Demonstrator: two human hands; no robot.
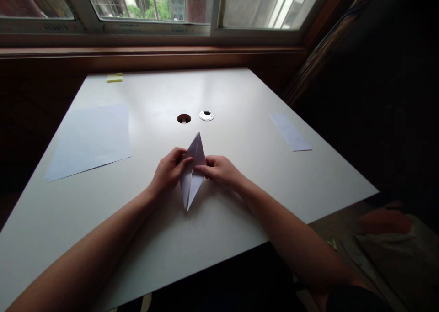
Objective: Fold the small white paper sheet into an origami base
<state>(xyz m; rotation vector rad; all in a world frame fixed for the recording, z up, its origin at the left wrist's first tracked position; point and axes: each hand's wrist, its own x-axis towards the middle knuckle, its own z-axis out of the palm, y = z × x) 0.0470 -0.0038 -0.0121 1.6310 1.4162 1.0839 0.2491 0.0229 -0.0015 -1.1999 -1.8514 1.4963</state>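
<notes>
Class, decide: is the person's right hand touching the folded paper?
Touching. The head view shows the right hand with fingertips pressed against the right edge of the folded paper, no gap; the left hand pinches the opposite edge.

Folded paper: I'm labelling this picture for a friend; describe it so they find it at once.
Start at the white table. This side of its round hole, the left hand and right hand pinch a pointed folded paper. Unlike the flat sheet at left and narrow strip at right, it is creased and held.
</notes>
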